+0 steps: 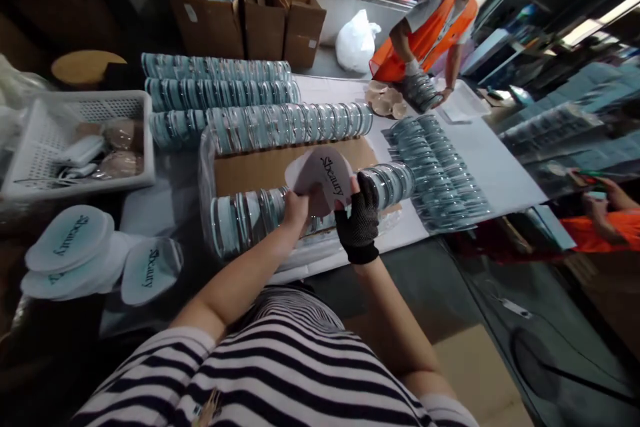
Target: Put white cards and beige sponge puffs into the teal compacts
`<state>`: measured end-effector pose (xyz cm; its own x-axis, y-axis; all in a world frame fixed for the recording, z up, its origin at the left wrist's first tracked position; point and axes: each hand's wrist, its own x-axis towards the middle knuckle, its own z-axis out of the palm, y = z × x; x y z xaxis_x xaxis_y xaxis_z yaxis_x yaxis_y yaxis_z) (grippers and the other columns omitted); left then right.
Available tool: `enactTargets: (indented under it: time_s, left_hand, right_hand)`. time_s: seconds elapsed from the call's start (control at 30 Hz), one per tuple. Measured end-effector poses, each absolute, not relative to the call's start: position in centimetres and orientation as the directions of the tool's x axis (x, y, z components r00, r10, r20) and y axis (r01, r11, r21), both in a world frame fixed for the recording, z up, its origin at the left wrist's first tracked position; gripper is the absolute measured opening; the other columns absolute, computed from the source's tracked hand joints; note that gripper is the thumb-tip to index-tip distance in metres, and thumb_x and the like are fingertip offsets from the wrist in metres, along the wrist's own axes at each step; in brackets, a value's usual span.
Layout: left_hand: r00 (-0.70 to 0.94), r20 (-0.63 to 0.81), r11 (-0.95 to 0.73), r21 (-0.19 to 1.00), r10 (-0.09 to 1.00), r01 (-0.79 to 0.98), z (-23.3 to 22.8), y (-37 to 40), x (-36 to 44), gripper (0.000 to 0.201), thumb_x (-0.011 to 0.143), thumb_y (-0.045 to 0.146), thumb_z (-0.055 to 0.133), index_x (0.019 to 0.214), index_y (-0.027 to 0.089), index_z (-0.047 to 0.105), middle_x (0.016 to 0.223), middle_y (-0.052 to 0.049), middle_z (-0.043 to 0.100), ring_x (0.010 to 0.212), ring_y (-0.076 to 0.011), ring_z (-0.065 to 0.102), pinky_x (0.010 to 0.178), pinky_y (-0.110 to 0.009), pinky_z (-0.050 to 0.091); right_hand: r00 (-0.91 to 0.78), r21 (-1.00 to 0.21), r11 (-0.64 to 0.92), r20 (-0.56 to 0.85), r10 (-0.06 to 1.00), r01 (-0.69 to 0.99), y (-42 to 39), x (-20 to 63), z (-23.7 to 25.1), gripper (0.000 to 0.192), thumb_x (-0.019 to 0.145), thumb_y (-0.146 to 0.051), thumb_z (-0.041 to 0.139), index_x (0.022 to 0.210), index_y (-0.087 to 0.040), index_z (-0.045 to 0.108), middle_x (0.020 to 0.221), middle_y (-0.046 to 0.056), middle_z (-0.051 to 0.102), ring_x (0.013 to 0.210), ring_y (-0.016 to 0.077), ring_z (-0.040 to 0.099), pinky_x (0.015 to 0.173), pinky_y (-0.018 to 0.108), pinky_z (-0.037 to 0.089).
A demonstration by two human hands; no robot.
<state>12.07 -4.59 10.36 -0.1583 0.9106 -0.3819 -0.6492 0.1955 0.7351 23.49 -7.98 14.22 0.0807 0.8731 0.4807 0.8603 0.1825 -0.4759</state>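
A flat, rounded pale card [327,177] printed with "beaury" is held up in front of me. My left hand [299,210], bare, grips its lower left edge with thumb and fingers. My right hand [361,219], in a black fingerless glove, closes on its right edge. Another pale rounded piece shows behind its left side. Beneath and around my hands, rows of shiny, plastic-wrapped rounded pieces [245,220] stand on edge in a plastic-lined box [245,170]. A short row [393,181] of them lies just right of my gloved hand.
Loose printed cards [70,243] lie at left near a white basket [145,140]. More rows of wrapped pieces [215,93] line the back, and others [440,173] lie at right. A co-worker in an orange vest [435,33] handles a stack across the white table [505,167].
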Motion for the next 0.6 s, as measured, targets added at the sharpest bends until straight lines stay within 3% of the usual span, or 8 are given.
enactTargets:
  time_s: [0.1,0.17,0.23,0.3,0.4,0.5,0.6]
  left_hand:
    - [-0.083,-0.417,0.257,0.694,0.905,-0.673,10.6,-4.6,11.7,0.028,0.062,0.024,0.086,0.084,0.012,0.073,0.082,-0.010,0.076,0.081,-0.0253,0.074,0.079,-0.039,0.059]
    - [-0.108,-0.414,0.225,0.675,0.904,-0.703,11.1,-3.8,10.8,0.030,0.064,0.022,0.085,0.090,0.014,0.073,0.087,-0.008,0.077,0.084,-0.0231,0.073,0.082,-0.037,0.059]
    - [-0.191,-0.436,0.156,0.644,0.880,-0.749,11.5,-2.6,9.5,0.032,0.068,0.019,0.084,0.098,0.017,0.073,0.093,-0.006,0.077,0.089,-0.0207,0.073,0.085,-0.035,0.059]
    - [-0.273,-0.481,0.093,0.608,0.833,-0.789,11.7,-1.3,7.9,0.031,0.071,0.014,0.080,0.101,0.018,0.072,0.095,-0.005,0.077,0.093,-0.0198,0.072,0.089,-0.035,0.059]
    - [-0.287,-0.534,0.085,0.567,0.795,-0.820,11.4,-0.1,6.3,0.028,0.076,0.009,0.075,0.102,0.017,0.070,0.098,-0.006,0.077,0.098,-0.0212,0.072,0.094,-0.039,0.057]
    - [-0.254,-0.536,0.104,0.549,0.805,-0.830,10.8,0.2,5.9,0.028,0.078,0.010,0.073,0.104,0.018,0.069,0.104,-0.007,0.077,0.103,-0.0220,0.071,0.098,-0.042,0.055]
    - [-0.253,-0.520,0.097,0.555,0.816,-0.826,10.6,0.1,6.0,0.028,0.080,0.011,0.072,0.107,0.018,0.068,0.108,-0.008,0.076,0.103,-0.0220,0.071,0.098,-0.043,0.055]
  right_hand:
    - [0.272,-0.626,0.045,0.401,0.875,0.778,-8.1,21.7,13.9,0.053,0.091,-0.047,0.044,0.128,-0.011,0.061,0.121,0.019,0.068,0.115,0.0283,0.064,0.093,0.043,0.055]
    - [0.483,-0.717,-0.100,0.352,0.802,0.689,-8.7,22.4,14.3,0.058,0.090,-0.050,0.043,0.125,-0.009,0.062,0.114,0.020,0.070,0.106,0.0285,0.068,0.083,0.039,0.058]
    - [0.549,-0.713,-0.183,0.324,0.770,0.677,-10.8,24.1,15.3,0.060,0.089,-0.056,0.046,0.120,-0.008,0.065,0.107,0.020,0.072,0.100,0.0295,0.069,0.075,0.036,0.058]
    - [0.450,-0.598,-0.230,0.249,0.857,0.768,-14.1,25.6,16.0,0.057,0.087,-0.059,0.050,0.108,-0.011,0.071,0.090,0.016,0.075,0.086,0.0294,0.071,0.065,0.033,0.055]
    - [0.231,-0.344,-0.221,-0.012,0.973,0.913,-17.9,25.3,15.5,0.046,0.091,-0.052,0.048,0.103,-0.016,0.073,0.078,0.012,0.074,0.071,0.0256,0.070,0.057,0.029,0.048]
    - [0.154,-0.174,-0.190,-0.201,0.967,0.966,-17.3,22.2,13.4,0.040,0.096,-0.041,0.043,0.117,-0.018,0.068,0.089,0.012,0.076,0.077,0.0237,0.071,0.063,0.028,0.045]
    - [0.132,-0.136,-0.178,-0.293,0.947,0.975,-14.1,19.6,11.4,0.041,0.098,-0.044,0.043,0.124,-0.019,0.060,0.090,0.011,0.075,0.080,0.0243,0.071,0.065,0.029,0.043]
